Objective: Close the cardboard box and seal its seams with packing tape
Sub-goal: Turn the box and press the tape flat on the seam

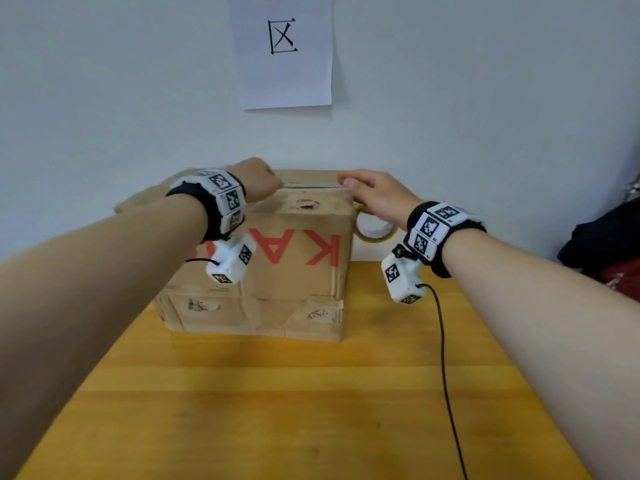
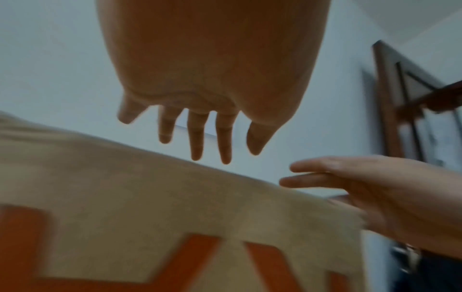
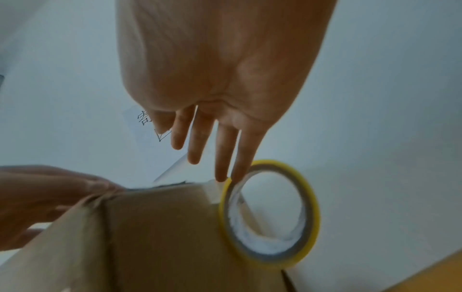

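Note:
A brown cardboard box (image 1: 277, 271) with red letters stands on the yellow table (image 1: 277, 393) against the wall. My left hand (image 1: 258, 180) is at the box's top left edge; in the left wrist view its fingers (image 2: 197, 138) hang straight above the cardboard (image 2: 150, 197). My right hand (image 1: 370, 192) lies over the top right corner with straight fingers. A yellow-rimmed packing tape roll (image 1: 375, 230) sits against the box's right side just under that hand. In the right wrist view two fingertips (image 3: 221, 175) touch the roll (image 3: 270, 213) where a clear strip meets the box corner (image 3: 162, 227).
A side flap (image 1: 145, 199) sticks out from the box's left. A paper sheet (image 1: 284, 50) hangs on the wall behind. Dark bags (image 1: 602, 251) lie at the far right. A black cable (image 1: 446, 375) runs down from my right wrist over the table.

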A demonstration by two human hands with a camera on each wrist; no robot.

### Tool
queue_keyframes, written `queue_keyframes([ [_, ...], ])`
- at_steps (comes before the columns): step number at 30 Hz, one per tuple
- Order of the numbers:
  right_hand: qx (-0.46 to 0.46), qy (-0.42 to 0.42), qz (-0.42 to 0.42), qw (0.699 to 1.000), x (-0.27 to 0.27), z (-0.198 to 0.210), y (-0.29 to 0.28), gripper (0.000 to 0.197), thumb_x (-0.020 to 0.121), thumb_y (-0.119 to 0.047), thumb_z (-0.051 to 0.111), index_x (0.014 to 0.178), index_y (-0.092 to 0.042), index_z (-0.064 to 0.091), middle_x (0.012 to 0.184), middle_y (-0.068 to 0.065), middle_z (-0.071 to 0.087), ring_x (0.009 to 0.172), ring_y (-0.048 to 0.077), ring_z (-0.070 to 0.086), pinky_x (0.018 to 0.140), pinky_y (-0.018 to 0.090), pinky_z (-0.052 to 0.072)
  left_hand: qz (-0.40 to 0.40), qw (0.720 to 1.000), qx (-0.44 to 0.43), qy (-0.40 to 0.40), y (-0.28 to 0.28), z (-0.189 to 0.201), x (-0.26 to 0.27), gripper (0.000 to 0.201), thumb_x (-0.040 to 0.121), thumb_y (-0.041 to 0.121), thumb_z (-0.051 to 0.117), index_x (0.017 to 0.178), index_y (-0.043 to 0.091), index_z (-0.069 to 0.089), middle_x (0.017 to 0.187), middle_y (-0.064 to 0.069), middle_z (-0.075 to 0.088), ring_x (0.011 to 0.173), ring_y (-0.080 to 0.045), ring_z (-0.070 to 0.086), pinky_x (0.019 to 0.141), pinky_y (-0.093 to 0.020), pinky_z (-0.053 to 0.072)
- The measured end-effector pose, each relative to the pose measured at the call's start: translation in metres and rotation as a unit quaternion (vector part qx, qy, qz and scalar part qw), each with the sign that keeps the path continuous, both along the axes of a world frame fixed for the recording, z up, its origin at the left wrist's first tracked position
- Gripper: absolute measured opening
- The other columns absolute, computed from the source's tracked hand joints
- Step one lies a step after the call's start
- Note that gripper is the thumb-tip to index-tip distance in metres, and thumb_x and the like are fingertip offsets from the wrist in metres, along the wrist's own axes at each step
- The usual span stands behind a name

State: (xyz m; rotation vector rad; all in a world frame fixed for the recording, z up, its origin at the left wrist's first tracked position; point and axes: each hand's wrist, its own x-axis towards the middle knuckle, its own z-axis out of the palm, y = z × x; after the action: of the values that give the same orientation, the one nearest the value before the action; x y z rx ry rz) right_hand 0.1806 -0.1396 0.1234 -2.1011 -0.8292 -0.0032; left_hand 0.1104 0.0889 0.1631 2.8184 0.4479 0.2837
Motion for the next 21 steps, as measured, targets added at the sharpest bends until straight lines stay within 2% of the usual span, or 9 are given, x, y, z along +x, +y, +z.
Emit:
queue_keyframes([
  [1, 0.033, 0.006, -0.019, 0.999, 0.0, 0.002, -0.006, 0.032, 0.105, -0.033, 0.045, 0.132, -0.026, 0.061, 0.131, -0.005, 0.064, 0.113, 0.015, 0.065, 0.103, 0.039, 0.051, -0.037, 0.999, -0.016, -0.017, -0.015, -0.001, 0.001, 0.036, 0.099, 0.035, 0.053, 0.121, 0.01, 0.066, 0.129, -0.011, 0.064, 0.119, -0.03, 0.058, 0.097, -0.034, 0.042],
  [3, 0.058, -0.002, -0.071, 0.996, 0.002, 0.006, -0.023, 0.027, 0.104, -0.024, 0.045, 0.118, -0.023, 0.068, 0.118, -0.005, 0.07, 0.093, 0.016, 0.071, 0.086, 0.035, 0.059, -0.102, 0.994, -0.031, -0.031, -0.049, -0.002, 0.0, 0.037, 0.101, 0.037, 0.051, 0.126, 0.013, 0.064, 0.132, -0.008, 0.062, 0.122, -0.028, 0.055, 0.094, -0.029, 0.039],
  [6, -0.013, -0.043, -0.142, 0.989, 0.006, 0.005, -0.055, 0.025, 0.101, -0.019, 0.046, 0.108, -0.022, 0.071, 0.11, -0.005, 0.07, 0.092, 0.018, 0.068, 0.076, 0.031, 0.053, -0.168, 0.984, -0.031, -0.058, -0.09, -0.007, 0.003, 0.034, 0.099, 0.033, 0.053, 0.126, 0.016, 0.064, 0.132, -0.006, 0.062, 0.123, -0.025, 0.055, 0.094, -0.027, 0.039],
  [9, -0.135, -0.02, -0.179, 0.974, 0.008, -0.007, -0.091, 0.025, 0.101, -0.02, 0.049, 0.111, -0.019, 0.072, 0.104, -0.004, 0.065, 0.092, 0.015, 0.057, 0.078, 0.028, 0.041, -0.212, 0.973, -0.033, -0.089, -0.121, -0.015, 0.006, 0.03, 0.098, 0.03, 0.052, 0.124, 0.021, 0.065, 0.131, 0.0, 0.063, 0.121, -0.02, 0.056, 0.09, -0.024, 0.039],
  [12, -0.213, 0.021, -0.21, 0.954, 0.009, -0.027, -0.125, 0.027, 0.1, -0.023, 0.053, 0.119, -0.015, 0.071, 0.118, 0.002, 0.066, 0.102, 0.02, 0.059, 0.08, 0.031, 0.043, -0.25, 0.962, -0.015, -0.107, -0.15, -0.026, 0.005, 0.029, 0.098, 0.022, 0.049, 0.12, 0.023, 0.067, 0.125, 0.006, 0.063, 0.107, -0.015, 0.057, 0.082, -0.022, 0.037],
  [15, -0.276, 0.078, -0.226, 0.931, 0.012, -0.047, -0.153, 0.03, 0.1, -0.023, 0.055, 0.124, -0.009, 0.068, 0.128, 0.009, 0.065, 0.118, 0.028, 0.059, 0.095, 0.036, 0.047, -0.279, 0.956, 0.005, -0.087, -0.168, -0.042, 0.008, 0.03, 0.094, 0.019, 0.048, 0.112, 0.026, 0.071, 0.12, 0.004, 0.067, 0.107, -0.017, 0.062, 0.084, -0.027, 0.045],
  [18, -0.374, 0.113, -0.252, 0.885, 0.015, -0.066, -0.179, 0.039, 0.099, -0.026, 0.058, 0.129, -0.001, 0.062, 0.134, 0.016, 0.061, 0.122, 0.032, 0.059, 0.101, 0.04, 0.048, -0.293, 0.953, 0.008, -0.073, -0.178, -0.059, 0.014, 0.03, 0.093, 0.017, 0.048, 0.108, 0.026, 0.072, 0.11, 0.005, 0.068, 0.084, -0.014, 0.064, 0.081, -0.029, 0.052],
  [21, -0.465, 0.133, -0.262, 0.835, 0.015, -0.092, -0.198, 0.052, 0.099, -0.034, 0.059, 0.141, -0.004, 0.053, 0.142, 0.014, 0.055, 0.126, 0.031, 0.055, 0.102, 0.039, 0.047, -0.317, 0.946, 0.0, -0.066, -0.191, -0.076, 0.021, 0.029, 0.094, 0.014, 0.048, 0.107, 0.022, 0.073, 0.105, 0.003, 0.069, 0.07, -0.009, 0.059, 0.069, -0.026, 0.047],
])
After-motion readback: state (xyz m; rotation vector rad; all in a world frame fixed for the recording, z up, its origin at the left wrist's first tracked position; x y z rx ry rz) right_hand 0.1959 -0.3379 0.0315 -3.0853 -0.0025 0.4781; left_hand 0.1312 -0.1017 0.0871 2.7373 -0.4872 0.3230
